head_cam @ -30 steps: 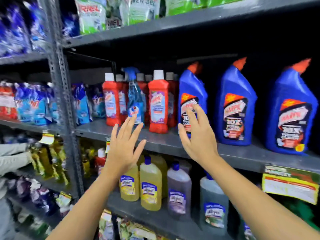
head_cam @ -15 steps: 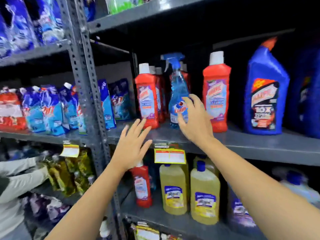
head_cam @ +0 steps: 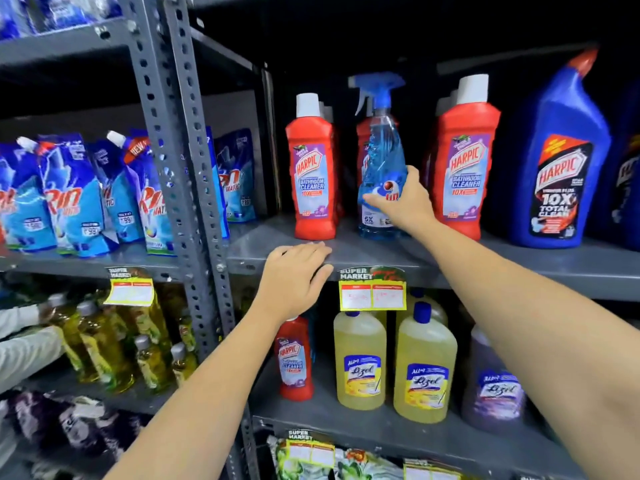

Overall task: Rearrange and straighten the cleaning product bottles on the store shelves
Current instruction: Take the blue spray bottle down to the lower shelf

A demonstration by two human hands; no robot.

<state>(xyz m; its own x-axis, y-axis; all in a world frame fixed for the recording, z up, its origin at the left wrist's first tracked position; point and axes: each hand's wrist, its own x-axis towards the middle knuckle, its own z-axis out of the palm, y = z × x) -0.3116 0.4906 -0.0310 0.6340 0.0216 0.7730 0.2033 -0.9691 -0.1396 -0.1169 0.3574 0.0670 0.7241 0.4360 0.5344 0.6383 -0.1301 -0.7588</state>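
A person's right hand (head_cam: pixel 403 202) closes around the lower body of a blue glass-cleaner spray bottle (head_cam: pixel 381 161) on the middle shelf (head_cam: pixel 519 261), fingers wrapped across its label. The bottle stands upright, long axis vertical, between two red Harpic bathroom cleaner bottles (head_cam: pixel 313 168), slightly nearer the right one. The left hand (head_cam: pixel 294 275), fingers together and flat, rests lower left on the shelf's near edge, farther from the bottle.
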